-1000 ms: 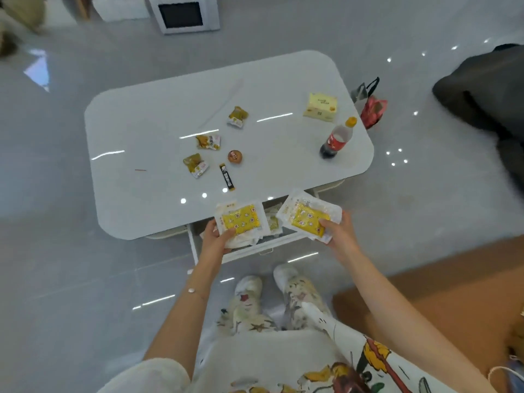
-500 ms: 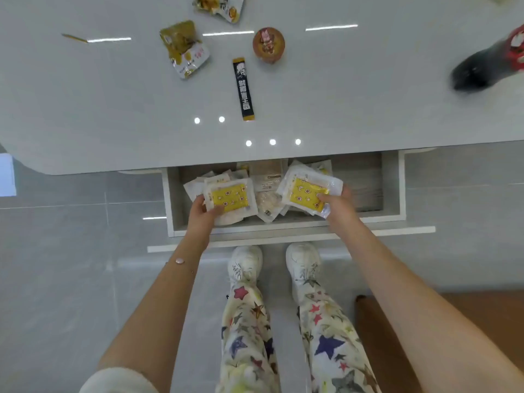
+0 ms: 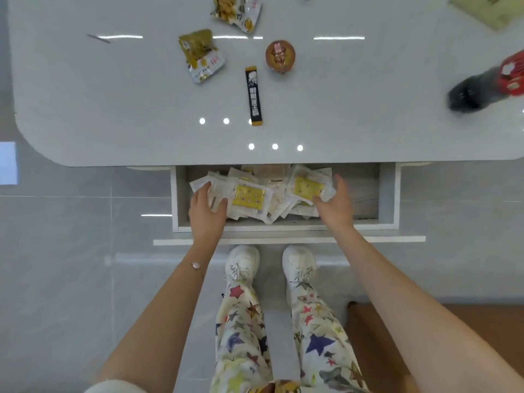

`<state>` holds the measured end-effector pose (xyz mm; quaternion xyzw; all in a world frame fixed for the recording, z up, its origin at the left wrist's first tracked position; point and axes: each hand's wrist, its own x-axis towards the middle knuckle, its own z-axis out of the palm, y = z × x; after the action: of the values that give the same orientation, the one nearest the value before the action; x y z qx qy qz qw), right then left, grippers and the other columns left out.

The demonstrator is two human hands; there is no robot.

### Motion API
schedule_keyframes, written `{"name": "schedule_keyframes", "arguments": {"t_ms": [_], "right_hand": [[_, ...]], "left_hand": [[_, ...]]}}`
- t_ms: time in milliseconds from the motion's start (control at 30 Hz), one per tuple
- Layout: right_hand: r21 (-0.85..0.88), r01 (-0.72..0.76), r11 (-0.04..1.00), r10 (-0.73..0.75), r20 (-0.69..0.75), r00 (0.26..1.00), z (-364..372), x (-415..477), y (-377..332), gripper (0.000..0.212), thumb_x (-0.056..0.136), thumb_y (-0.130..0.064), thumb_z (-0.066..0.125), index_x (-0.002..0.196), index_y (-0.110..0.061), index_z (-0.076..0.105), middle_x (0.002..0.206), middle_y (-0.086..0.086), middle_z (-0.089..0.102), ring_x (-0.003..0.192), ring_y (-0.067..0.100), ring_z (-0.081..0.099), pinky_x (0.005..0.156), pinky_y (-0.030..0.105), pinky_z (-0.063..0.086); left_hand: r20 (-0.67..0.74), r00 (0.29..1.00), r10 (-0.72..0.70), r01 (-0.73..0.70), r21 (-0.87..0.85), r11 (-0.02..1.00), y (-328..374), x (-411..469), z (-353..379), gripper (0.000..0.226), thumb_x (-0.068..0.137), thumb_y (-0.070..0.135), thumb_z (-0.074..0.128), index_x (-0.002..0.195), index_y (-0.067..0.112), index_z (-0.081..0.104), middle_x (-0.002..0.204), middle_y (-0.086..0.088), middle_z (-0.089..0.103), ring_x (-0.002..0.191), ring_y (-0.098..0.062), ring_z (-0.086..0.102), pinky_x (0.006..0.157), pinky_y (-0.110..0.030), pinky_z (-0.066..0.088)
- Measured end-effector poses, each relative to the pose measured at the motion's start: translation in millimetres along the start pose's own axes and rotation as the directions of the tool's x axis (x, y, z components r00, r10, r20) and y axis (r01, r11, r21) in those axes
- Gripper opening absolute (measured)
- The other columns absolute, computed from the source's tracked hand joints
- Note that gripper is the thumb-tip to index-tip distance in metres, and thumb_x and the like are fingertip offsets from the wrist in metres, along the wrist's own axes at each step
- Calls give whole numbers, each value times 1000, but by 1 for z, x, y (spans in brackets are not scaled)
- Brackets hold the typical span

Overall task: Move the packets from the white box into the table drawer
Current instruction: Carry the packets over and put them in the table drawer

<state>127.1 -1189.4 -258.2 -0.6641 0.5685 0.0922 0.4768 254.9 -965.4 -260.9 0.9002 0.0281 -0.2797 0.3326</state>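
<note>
The table drawer (image 3: 387,194) is pulled open below the white tabletop (image 3: 113,109), and several white packets lie piled in its left and middle part. My left hand (image 3: 208,209) reaches into the drawer and grips the left end of a packet with a yellow label (image 3: 249,197), which lies low on the pile. My right hand (image 3: 336,204) pinches the right edge of a second yellow-labelled packet (image 3: 307,188), which sits on the pile further right. The white box is not in view.
On the tabletop lie two snack pouches (image 3: 201,56) (image 3: 241,12), a black stick sachet (image 3: 253,96), a small round tub (image 3: 280,55) and a dark soda bottle (image 3: 487,83) at the right edge. The drawer's right part shows bare bottom. My feet (image 3: 270,263) stand below the drawer front.
Both hands have gone down from above the drawer into it with their packets, which now lie on the pile. The camera has tilted down and come closer.
</note>
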Motion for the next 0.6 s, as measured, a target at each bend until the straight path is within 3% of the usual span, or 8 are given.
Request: {"name": "schedule_keyframes", "arguments": {"t_ms": [100,200,300,400,600], "right_hand": [[-147,184,972,-169,106,980,-36,-49,-47,61,82,-29,68,138,-23,43,133,1,53,123,22,50,102,40,44],[-275,306,911,-269,166,949,-80,-106,-108,66,87,-40,62,146,-25,35,145,2,43,134,24,37,107,39,35],[-486,455,746,-406,210,889,-122,-156,-164,72,87,-53,57,149,-30,27,152,5,32,139,29,27,110,44,29],[-618,537,574,-498,257,828,-154,-199,-211,79,87,-58,52,152,-31,17,157,7,21,144,31,16,114,48,20],[-695,626,354,-578,364,731,-168,-279,-288,87,86,-61,51,153,-34,3,161,5,5,148,33,-1,118,52,5]], "left_hand": [[21,991,129,-131,122,984,36,-30,-42,55,90,33,60,140,16,45,142,-7,47,130,-26,44,107,-45,37],[29,981,191,-191,288,938,84,-67,-98,65,89,52,52,145,22,37,149,-8,39,136,-30,35,111,-50,29],[42,964,263,-251,469,847,129,-106,-158,75,88,62,46,151,31,20,160,-6,16,146,-33,13,116,-53,11],[14,968,252,-219,541,812,164,-144,-214,85,86,66,47,153,36,2,162,-2,-4,148,-33,-6,116,-54,-2],[-97,962,257,-148,605,782,188,-211,-294,98,82,73,47,152,34,-9,160,-4,-18,147,-33,-15,115,-54,-6]]}}
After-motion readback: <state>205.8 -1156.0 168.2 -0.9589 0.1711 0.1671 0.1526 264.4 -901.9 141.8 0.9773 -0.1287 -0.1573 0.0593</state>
